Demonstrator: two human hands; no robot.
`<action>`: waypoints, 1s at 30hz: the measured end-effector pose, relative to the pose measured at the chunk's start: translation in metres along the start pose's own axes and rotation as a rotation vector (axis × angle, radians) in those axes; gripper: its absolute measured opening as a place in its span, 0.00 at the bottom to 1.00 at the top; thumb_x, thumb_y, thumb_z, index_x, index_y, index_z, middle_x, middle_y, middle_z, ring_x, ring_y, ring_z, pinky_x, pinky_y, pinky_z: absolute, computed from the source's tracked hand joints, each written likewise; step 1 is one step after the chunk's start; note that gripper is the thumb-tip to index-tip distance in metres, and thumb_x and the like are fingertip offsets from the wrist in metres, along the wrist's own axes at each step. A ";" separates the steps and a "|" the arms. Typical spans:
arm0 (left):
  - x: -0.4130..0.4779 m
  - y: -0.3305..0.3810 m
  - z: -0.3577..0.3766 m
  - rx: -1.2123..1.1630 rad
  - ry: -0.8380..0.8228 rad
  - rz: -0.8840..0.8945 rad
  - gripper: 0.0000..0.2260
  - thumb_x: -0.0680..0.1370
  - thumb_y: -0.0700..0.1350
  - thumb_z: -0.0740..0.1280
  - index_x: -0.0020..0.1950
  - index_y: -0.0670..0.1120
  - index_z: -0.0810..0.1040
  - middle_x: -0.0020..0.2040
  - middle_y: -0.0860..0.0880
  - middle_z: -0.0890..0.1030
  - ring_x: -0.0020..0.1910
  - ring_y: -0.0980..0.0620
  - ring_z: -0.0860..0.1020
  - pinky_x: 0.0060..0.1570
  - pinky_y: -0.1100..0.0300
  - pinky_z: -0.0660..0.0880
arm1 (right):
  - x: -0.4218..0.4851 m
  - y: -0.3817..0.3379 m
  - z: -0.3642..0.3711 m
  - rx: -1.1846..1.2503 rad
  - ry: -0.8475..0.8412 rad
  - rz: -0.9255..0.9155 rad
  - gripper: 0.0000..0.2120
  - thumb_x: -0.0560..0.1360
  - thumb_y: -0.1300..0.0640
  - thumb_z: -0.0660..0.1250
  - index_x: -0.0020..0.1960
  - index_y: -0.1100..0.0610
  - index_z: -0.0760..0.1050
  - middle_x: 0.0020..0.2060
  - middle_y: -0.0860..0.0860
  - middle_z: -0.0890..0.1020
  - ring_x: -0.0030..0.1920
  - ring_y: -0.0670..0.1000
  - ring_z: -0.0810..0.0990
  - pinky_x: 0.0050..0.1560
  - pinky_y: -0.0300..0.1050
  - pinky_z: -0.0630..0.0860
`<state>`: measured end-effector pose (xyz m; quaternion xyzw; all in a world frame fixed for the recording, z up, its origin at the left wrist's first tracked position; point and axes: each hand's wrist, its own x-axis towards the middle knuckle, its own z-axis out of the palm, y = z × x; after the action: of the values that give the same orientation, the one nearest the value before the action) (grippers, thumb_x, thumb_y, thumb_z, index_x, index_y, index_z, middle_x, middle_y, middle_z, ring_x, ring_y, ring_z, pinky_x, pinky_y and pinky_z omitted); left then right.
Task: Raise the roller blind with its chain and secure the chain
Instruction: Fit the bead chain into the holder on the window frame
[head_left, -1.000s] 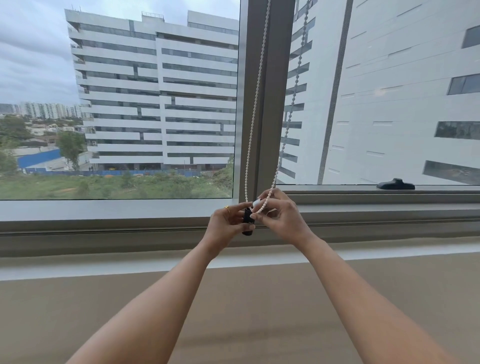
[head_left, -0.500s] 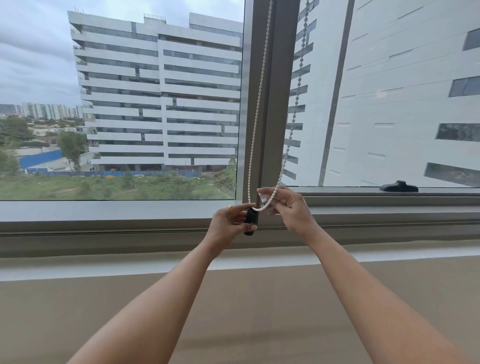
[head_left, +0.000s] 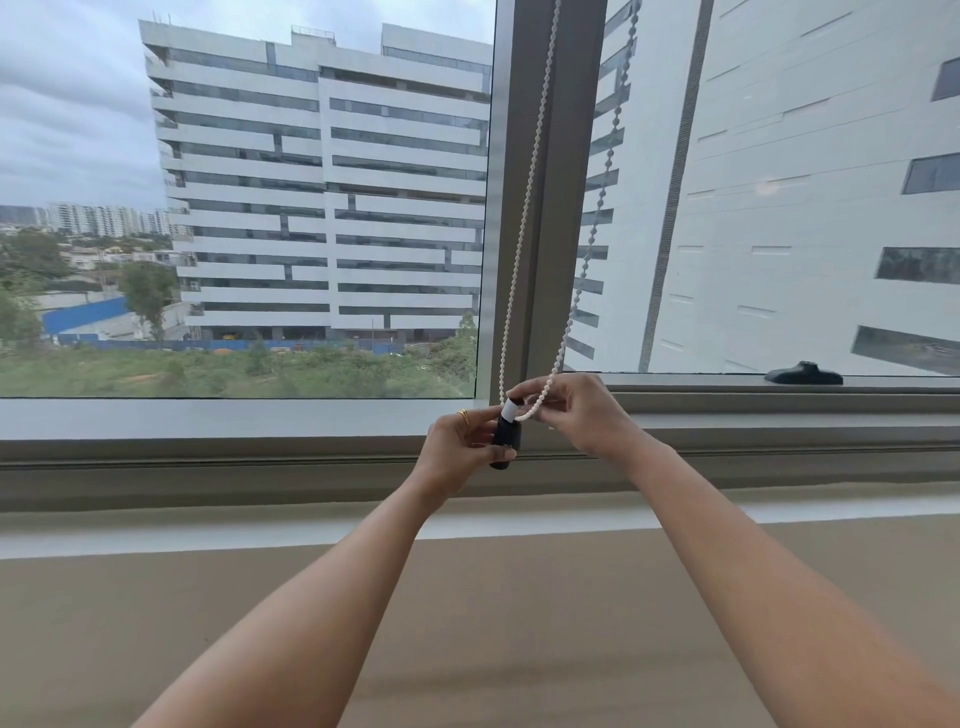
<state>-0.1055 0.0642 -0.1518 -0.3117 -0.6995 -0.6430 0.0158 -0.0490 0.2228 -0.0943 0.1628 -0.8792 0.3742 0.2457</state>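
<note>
Bead chain (head_left: 524, 218) running near-vertical, leaning right upward, bottom loop pinched by right hand (head_left: 582, 410), left hand (head_left: 457, 447) gripping upright black holder (head_left: 506, 441).

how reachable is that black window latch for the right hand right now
Probably yes: nothing stands between the right hand and the black latch on the frame to its right, though that hand is busy pinching the bead chain.

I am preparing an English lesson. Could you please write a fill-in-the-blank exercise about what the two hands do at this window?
1. The left hand grips a ____ holder with a white top.
2. The right hand pinches the bead chain, whose ____ strands run upward.
3. The ring sits on the ____ hand.

Missing words: black; two; left.
</note>
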 end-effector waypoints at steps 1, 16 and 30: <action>0.000 -0.001 0.000 -0.007 -0.001 -0.001 0.25 0.66 0.29 0.72 0.61 0.42 0.76 0.46 0.44 0.82 0.36 0.62 0.81 0.39 0.70 0.76 | 0.001 -0.002 -0.001 -0.017 -0.015 -0.005 0.10 0.72 0.67 0.67 0.52 0.60 0.81 0.46 0.54 0.84 0.47 0.48 0.82 0.52 0.34 0.76; 0.002 -0.004 -0.004 -0.039 -0.032 -0.014 0.25 0.66 0.29 0.71 0.62 0.40 0.75 0.50 0.43 0.82 0.38 0.62 0.81 0.41 0.69 0.76 | 0.012 -0.011 -0.003 -0.164 -0.071 0.032 0.08 0.70 0.62 0.71 0.49 0.60 0.82 0.44 0.56 0.85 0.42 0.44 0.79 0.38 0.21 0.69; 0.003 -0.007 -0.005 -0.105 -0.084 -0.028 0.23 0.70 0.30 0.69 0.64 0.39 0.73 0.52 0.44 0.81 0.43 0.61 0.80 0.47 0.67 0.76 | 0.020 -0.017 -0.011 -0.198 -0.133 0.068 0.09 0.69 0.62 0.72 0.48 0.60 0.82 0.45 0.56 0.85 0.44 0.45 0.80 0.44 0.25 0.71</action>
<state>-0.1131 0.0610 -0.1556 -0.3289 -0.6691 -0.6653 -0.0392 -0.0539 0.2175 -0.0670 0.1324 -0.9313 0.2820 0.1889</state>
